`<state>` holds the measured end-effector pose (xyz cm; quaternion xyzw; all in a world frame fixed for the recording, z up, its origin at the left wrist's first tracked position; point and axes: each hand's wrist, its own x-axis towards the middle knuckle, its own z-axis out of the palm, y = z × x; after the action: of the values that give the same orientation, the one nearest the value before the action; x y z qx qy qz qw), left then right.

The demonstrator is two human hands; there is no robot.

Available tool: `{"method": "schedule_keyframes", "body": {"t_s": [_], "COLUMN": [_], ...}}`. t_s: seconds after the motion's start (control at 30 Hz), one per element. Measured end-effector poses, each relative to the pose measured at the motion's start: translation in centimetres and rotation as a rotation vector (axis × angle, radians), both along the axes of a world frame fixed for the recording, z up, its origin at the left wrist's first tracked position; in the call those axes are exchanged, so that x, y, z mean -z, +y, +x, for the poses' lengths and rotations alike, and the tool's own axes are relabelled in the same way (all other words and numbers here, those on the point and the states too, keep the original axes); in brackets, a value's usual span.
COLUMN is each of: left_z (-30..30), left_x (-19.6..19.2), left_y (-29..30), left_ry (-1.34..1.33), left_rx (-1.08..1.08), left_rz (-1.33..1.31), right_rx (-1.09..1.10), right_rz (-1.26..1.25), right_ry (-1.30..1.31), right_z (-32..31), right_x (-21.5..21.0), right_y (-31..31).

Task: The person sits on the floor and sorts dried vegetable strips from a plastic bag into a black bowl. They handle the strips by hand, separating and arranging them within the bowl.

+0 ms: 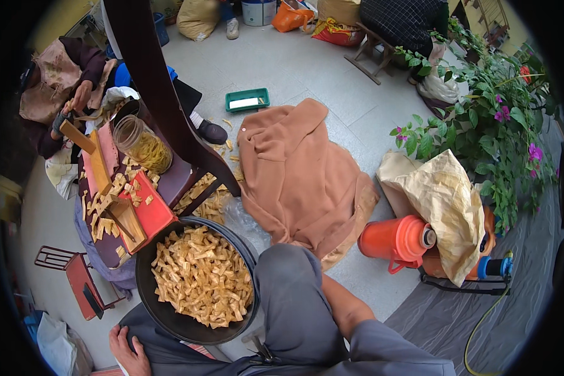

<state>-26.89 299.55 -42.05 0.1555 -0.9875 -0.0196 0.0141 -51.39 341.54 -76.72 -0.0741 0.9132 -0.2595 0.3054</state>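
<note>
Black basin (145, 285) sits on the floor by the person's knee, at the near end of the low desk (106, 250), full w/ cut yellow strips (200, 276). Step seems a pause in cutting. Left hand (128, 351) rests flat on the thigh, grip open, holding nothing; right hand is not visible. Glass jar (141, 144) on the desk holds thinner shreds; green tray (247, 100) lies further on the floor.

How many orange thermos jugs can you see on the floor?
2: one orange thermos jug lies right of the grey-trousered knee; a second jug sits behind it, mostly hidden under a crumpled tan sack. More may be covered.
</note>
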Motion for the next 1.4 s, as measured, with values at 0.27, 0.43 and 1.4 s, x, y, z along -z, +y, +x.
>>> {"method": "schedule_keyframes", "body": {"t_s": [0.27,0.43,1.4], "left_z": [1.8,1.7,0.1], "left_x": [1.7,1.6,1.5], "left_y": [-1.3,-1.1,-0.7], "left_ry": [-0.072,-0.061,-0.126], "left_rx": [-0.174,-0.183,-0.229], "left_rz": [0.051,0.054,0.043], "right_rx": [0.556,0.969,-0.409], "right_rz": [-0.607,-0.858,0.245], "right_ry": [-0.028,0.392,0.213], "right_z": [-8.2,-15.0,-11.0], "right_x": [-6.4,-11.5,4.9], "right_y": [6.5,15.6,-4.5]}}
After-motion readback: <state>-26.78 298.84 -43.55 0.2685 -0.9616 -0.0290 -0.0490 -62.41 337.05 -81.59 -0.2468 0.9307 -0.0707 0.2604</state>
